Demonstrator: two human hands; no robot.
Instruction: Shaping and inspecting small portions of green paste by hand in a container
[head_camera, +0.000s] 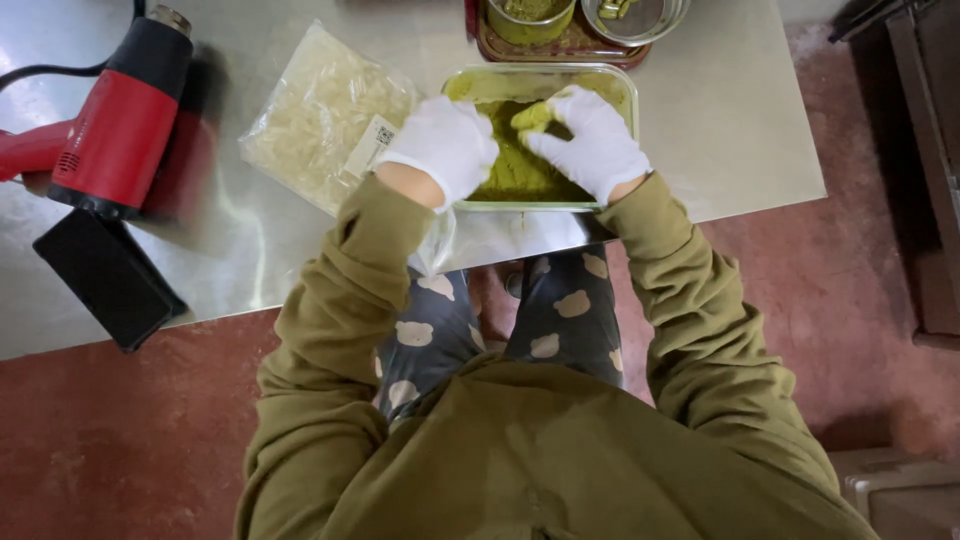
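Both my hands wear white gloves and reach into a clear rectangular container (620, 85) filled with green paste (520, 175). My left hand (445, 145) rests curled over the container's left side, fingers down in the paste. My right hand (590, 140) pinches a small lump of the green paste (533, 117) between its fingertips, just above the rest of the paste. The fingertips of both hands are stained green.
A sealed clear bag of pale shredded food (320, 115) lies left of the container. A red heat gun (120, 115) and a black flat device (105, 275) sit at the steel table's left. A brown tray (565, 45) with bowls stands behind. Red floor lies below the table's edge.
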